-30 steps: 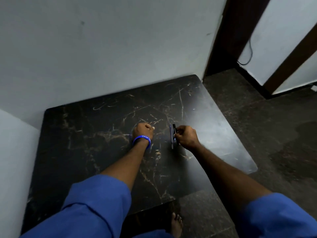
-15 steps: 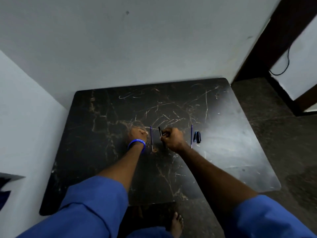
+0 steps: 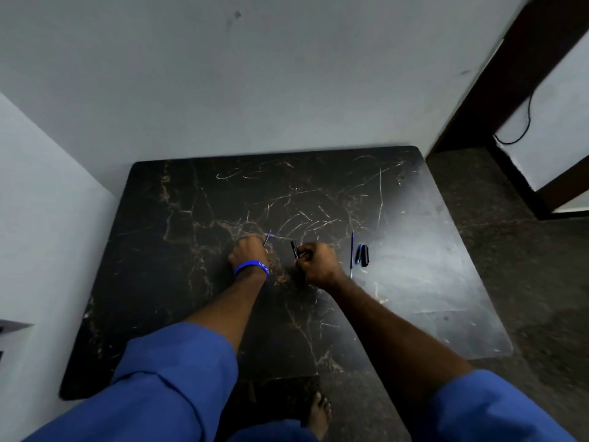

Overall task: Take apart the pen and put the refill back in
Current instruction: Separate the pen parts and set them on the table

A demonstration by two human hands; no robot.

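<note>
Two hands point(image 3: 249, 254) point(image 3: 315, 263) unmoved, refill point(image 3: 267, 239) now tilted

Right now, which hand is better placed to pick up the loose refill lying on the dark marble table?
Right hand: the thin blue refill lies just beside it, by the dark pen caps. The left hand is farther off, pinching another thin refill.

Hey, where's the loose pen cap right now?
In the head view the pen cap lies on the black marble table, right of the right hand, just beyond the thin blue refill lying beside it.
</note>
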